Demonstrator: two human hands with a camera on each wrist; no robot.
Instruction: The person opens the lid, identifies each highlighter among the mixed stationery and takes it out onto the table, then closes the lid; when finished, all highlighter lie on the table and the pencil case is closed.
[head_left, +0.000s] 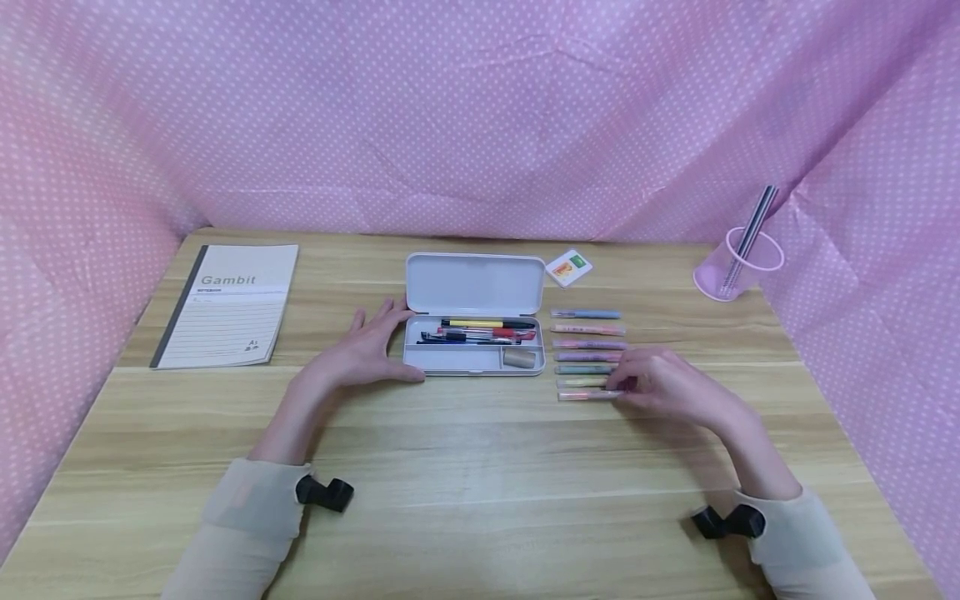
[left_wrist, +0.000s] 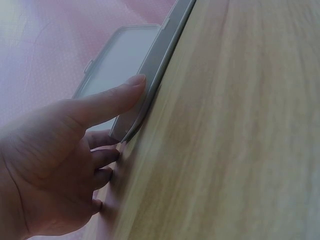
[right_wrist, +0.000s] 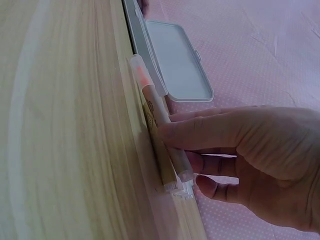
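An open grey pencil case [head_left: 450,361] sits mid-table, its lid [head_left: 474,283] tipped back. Inside lie several pens [head_left: 480,333] and a small brownish block [head_left: 518,357] in a corner compartment. My left hand [head_left: 363,350] holds the case's left end, thumb along the front wall [left_wrist: 131,107] and fingers round the far side. To the right of the case, several markers lie in a column. With thumb and fingers, my right hand [head_left: 667,382] pinches the nearest one, a marker with an orange tip [right_wrist: 159,107]. Beside it in the right wrist view is a yellow marker [right_wrist: 162,157].
A Gambit notebook [head_left: 232,308] lies at the left. Behind the markers is a small white card-like packet [head_left: 570,267]. A pink mesh pen cup [head_left: 723,275] holding dark sticks [head_left: 753,221] stands back right. Pink dotted cloth [head_left: 480,125] hangs around the table.
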